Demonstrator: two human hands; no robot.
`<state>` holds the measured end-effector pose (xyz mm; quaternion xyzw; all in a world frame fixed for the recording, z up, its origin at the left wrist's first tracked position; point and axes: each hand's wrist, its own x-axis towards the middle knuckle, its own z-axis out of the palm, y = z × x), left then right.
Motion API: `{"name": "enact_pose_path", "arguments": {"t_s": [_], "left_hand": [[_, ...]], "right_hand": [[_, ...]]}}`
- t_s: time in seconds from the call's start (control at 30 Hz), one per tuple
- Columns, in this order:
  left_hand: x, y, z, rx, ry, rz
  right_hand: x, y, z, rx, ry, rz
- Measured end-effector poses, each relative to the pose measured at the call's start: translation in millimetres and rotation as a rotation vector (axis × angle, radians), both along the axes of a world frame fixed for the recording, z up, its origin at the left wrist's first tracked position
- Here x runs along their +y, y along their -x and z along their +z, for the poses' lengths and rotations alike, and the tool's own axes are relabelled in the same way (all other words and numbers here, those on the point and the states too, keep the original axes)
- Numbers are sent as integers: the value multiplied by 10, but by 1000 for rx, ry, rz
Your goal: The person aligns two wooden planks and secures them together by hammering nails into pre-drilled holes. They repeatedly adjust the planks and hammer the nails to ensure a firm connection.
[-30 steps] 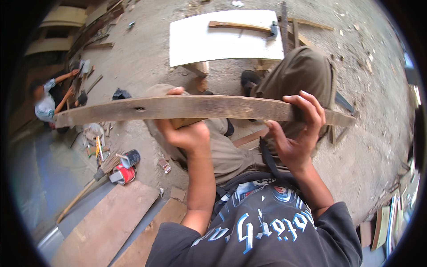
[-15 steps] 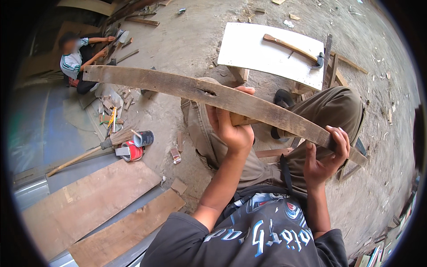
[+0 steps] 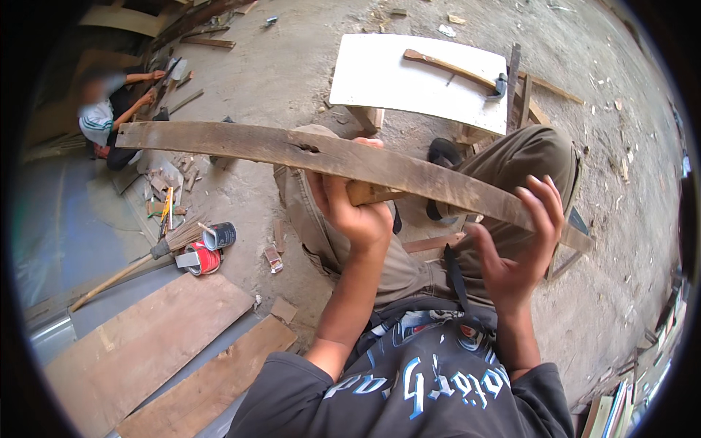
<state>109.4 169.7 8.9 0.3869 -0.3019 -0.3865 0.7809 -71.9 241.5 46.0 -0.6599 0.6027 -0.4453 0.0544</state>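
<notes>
A long, weathered wooden plank (image 3: 409,173) spans the view above my lap, with a dark hole near its middle. Its left end is raised toward the far left, and the right end lies by my right knee. My left hand (image 3: 363,219) grips the plank from below, its fingers reaching up behind it. Next to that hand, a paler piece of wood (image 3: 374,193) shows under the plank, partly hidden. Close to the plank's right end, my right hand (image 3: 520,255) has its fingers spread and thumb apart; whether a fingertip touches the wood I cannot tell.
Ahead, a white board (image 3: 380,77) on a low stand bears a wooden-handled tool (image 3: 453,69) with a dark metal head. Left lie a red can (image 3: 201,258), a dark can (image 3: 221,235), a straw broom (image 3: 179,239) and flat boards (image 3: 146,339). A person (image 3: 98,120) sits far left.
My right hand has loosened from the plank's right end, its fingers now spread. My left hand keeps its grip. The whole view has shifted slightly, moving most things leftward.
</notes>
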Motion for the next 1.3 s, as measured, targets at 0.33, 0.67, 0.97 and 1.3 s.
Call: {"name": "enact_pose_path", "arguments": {"t_s": [0.33,0.67,0.97,1.3], "left_hand": [[117,39,188,180,-150,-126],[154,21,222,14,-19,-287],[179,50,248,20,-30,-277],[172,60,243,30,-38,-250]], "right_hand": [[-600,240,206,-160,-423,636],[-792,550,155,-345,-915,769],[-814,518,102,-319,-856,780],[-59,197,53,-448,-63,505]]}}
